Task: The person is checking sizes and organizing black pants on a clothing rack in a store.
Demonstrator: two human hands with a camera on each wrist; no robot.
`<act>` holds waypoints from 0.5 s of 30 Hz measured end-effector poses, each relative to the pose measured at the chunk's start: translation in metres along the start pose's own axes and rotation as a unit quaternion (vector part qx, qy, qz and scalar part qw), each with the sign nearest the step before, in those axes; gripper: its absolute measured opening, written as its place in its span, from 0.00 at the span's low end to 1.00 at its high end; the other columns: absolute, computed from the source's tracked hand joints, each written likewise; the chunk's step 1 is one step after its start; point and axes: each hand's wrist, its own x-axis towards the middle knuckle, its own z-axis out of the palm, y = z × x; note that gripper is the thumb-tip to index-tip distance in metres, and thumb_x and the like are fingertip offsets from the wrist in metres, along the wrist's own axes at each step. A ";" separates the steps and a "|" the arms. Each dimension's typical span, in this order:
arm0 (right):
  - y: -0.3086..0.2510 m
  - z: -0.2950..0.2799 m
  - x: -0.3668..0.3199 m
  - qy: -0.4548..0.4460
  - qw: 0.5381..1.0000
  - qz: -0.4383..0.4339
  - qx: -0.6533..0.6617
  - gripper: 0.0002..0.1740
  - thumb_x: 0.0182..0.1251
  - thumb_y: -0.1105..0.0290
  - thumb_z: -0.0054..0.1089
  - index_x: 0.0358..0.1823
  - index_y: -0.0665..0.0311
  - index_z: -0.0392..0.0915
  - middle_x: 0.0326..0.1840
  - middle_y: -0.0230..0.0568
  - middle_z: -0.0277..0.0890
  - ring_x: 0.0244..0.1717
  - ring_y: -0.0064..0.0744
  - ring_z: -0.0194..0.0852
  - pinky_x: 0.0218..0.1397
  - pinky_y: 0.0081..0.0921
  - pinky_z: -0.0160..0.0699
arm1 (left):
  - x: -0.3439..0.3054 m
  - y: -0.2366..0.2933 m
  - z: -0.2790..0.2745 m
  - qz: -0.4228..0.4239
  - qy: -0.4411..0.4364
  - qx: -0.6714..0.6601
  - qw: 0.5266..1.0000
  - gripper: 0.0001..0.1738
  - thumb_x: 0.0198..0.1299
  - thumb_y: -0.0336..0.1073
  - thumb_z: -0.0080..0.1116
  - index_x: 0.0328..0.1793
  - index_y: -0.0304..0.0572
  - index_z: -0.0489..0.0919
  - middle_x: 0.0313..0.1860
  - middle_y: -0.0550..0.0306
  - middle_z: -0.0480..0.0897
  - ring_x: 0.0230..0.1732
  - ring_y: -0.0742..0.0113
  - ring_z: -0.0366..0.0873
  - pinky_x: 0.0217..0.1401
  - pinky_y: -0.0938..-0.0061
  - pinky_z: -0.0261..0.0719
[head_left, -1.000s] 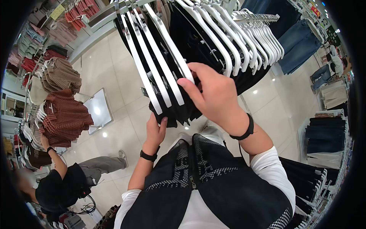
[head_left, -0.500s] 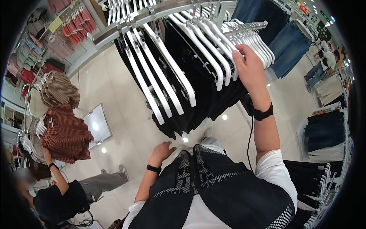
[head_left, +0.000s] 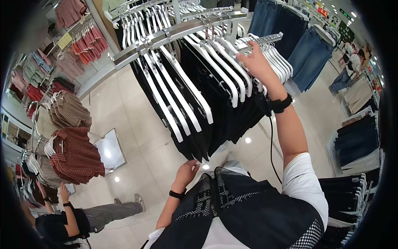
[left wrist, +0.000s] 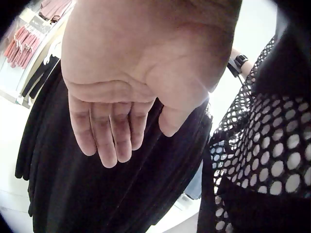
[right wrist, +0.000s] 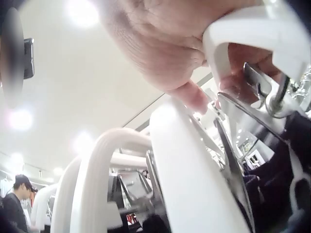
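Right hand (head_left: 259, 62) has gone up from the middle hangers to the right end of the rail (head_left: 174, 35) | fingers curled round a white hanger (right wrist: 262, 29) there | left hand (head_left: 188, 170) lowered, relaxed, empty, just beside the black garments (head_left: 215, 120)

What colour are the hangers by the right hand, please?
White; the hangers show best in the head view.

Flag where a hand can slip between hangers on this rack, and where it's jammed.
Widest gap: between the left trio of hangers and the middle hangers, over black garments. Jammed: the packed hangers beside the right hand, which grips a white hanger. Left hand hangs open above bare floor tile.
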 end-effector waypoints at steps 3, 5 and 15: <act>-0.011 -0.015 -0.003 -0.005 0.991 0.054 0.125 0.46 0.62 0.56 0.63 0.75 0.72 0.53 0.35 0.44 0.78 0.31 0.30 0.77 0.33 0.29 0.76 | -0.002 0.003 0.002 0.006 -0.017 0.004 1.000 0.18 0.66 0.42 0.63 0.55 0.37 0.83 0.49 0.43 0.86 0.49 0.46 0.85 0.52 0.61 0.83; -0.012 -0.030 -0.011 0.001 0.990 0.020 0.141 0.43 0.63 0.60 0.62 0.75 0.71 0.54 0.30 0.36 0.76 0.25 0.22 0.72 0.27 0.22 0.71 | -0.003 0.003 0.004 0.016 -0.016 0.003 1.000 0.17 0.65 0.41 0.62 0.55 0.38 0.83 0.48 0.44 0.86 0.48 0.45 0.85 0.51 0.60 0.82; 0.006 -0.097 -0.070 0.029 0.992 -0.033 0.118 0.40 0.61 0.69 0.66 0.74 0.68 0.59 0.22 0.27 0.72 0.24 0.15 0.67 0.29 0.17 0.65 | 0.028 0.006 0.031 0.101 -0.095 -0.035 0.990 0.15 0.67 0.42 0.61 0.53 0.41 0.81 0.44 0.46 0.86 0.45 0.46 0.84 0.48 0.58 0.82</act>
